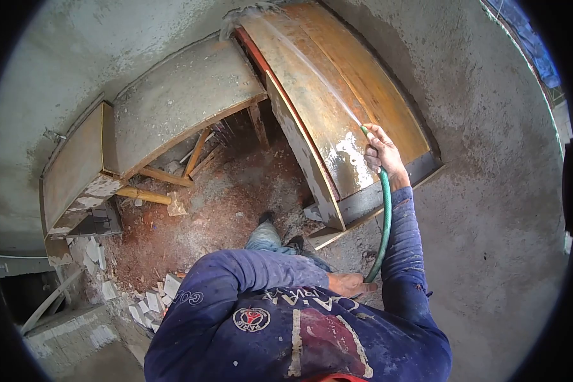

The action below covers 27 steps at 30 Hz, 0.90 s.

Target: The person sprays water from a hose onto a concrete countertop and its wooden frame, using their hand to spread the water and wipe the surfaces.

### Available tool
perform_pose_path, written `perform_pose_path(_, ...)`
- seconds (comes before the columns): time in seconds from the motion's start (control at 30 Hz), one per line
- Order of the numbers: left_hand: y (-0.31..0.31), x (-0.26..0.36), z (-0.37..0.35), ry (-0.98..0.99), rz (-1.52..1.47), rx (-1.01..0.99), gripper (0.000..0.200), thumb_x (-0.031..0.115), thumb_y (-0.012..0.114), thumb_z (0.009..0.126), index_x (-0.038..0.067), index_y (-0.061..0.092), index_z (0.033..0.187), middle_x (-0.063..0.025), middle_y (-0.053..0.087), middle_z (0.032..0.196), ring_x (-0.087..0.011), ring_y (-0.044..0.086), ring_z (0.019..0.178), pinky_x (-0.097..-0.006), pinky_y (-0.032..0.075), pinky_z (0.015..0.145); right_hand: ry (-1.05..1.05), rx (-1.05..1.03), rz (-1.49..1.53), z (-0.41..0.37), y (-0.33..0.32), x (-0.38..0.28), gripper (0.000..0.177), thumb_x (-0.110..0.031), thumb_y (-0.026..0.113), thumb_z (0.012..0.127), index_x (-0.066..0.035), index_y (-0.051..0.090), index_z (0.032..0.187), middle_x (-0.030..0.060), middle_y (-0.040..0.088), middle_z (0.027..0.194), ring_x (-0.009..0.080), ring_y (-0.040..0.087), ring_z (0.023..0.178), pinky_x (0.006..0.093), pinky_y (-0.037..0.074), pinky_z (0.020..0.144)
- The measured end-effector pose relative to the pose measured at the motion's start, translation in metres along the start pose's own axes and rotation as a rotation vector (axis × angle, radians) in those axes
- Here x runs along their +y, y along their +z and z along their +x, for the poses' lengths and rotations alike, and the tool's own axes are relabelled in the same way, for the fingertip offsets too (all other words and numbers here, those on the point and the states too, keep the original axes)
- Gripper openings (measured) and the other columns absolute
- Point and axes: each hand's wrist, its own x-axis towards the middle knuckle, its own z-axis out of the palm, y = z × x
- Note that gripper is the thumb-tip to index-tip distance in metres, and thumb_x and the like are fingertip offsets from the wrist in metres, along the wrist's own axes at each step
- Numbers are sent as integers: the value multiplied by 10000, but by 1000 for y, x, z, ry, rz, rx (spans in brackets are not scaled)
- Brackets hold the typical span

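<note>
A green hose (pixel 386 223) runs up along my right forearm. Near its tip my right hand (pixel 383 153) is closed around it, and a thin jet of water (pixel 321 77) shoots from the end toward the upper left. The jet passes over a wet wooden panel (pixel 356 70), slightly curved, with a shiny wet patch (pixel 347 156) beside my right hand. Low in front of my chest, my left hand (pixel 352 284) grips the same hose farther down; its fingers are partly hidden.
A grey cement-covered slab (pixel 178 95) on wooden props (pixel 197 153) adjoins the panel on the left. Below lies a dirt floor (pixel 204 223) with broken white tile pieces (pixel 153 302). Rough grey walls (pixel 490 191) surround the work. A boxed form (pixel 79 169) stands at far left.
</note>
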Motion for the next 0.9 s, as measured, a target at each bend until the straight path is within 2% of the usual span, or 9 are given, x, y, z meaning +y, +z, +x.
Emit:
perform_pose_path(0.27,3,-4,2,-15,40,7,733,628,305,977,30,597,669,-109,516,601,-224,543,610,-382,460,619,1,-20,-32,-3,0,1,224,-169,419,1034,-149,469,1251,-80,296,564,30,283,382,197,252,309)
perform_pose_path(0.37,0,11,-6,-4,43,-1,724,604,296,992,40,585,643,-95,529,598,-222,541,600,-377,461,614,-60,169,-23,-14,-18,-3,254,-126,409,1018,-154,460,1265,-65,300,548,50,301,387,210,265,314)
perform_pose_path(0.43,-1,14,-6,36,42,-13,716,574,286,1009,50,574,615,-79,535,587,-219,534,586,-370,461,608,-111,208,-19,-23,-25,-9,251,-125,406,1019,-148,461,1263,-61,312,544,50,308,386,213,262,316)
perform_pose_path(0.6,9,-17,11,9,79,-44,757,672,309,957,51,567,611,-59,534,587,-209,532,576,-366,454,576,-174,255,-147,-43,-20,-30,238,-105,390,1021,-114,462,1248,-76,319,539,45,304,384,217,279,323)
perform_pose_path(0.73,6,-9,7,20,49,-81,767,707,317,930,49,558,616,-48,530,587,-198,533,580,-362,452,572,-151,318,-228,-50,-13,-40,226,-111,398,1025,-98,471,1239,-81,333,537,43,296,384,227,277,331)
perform_pose_path(0.8,9,-19,11,44,51,-74,847,821,266,853,63,538,590,-42,484,572,-180,487,559,-369,413,534,-165,349,-254,-53,-10,-43,220,-119,407,1026,-99,475,1234,-80,342,538,42,299,385,230,276,333)
perform_pose_path(0.9,16,-32,16,59,-11,-55,843,831,270,840,75,529,574,-28,478,558,-168,484,541,-360,404,516,-186,372,-277,-56,-14,-44,213,-135,421,1029,-100,483,1229,-77,356,538,42,310,388,234,277,334)
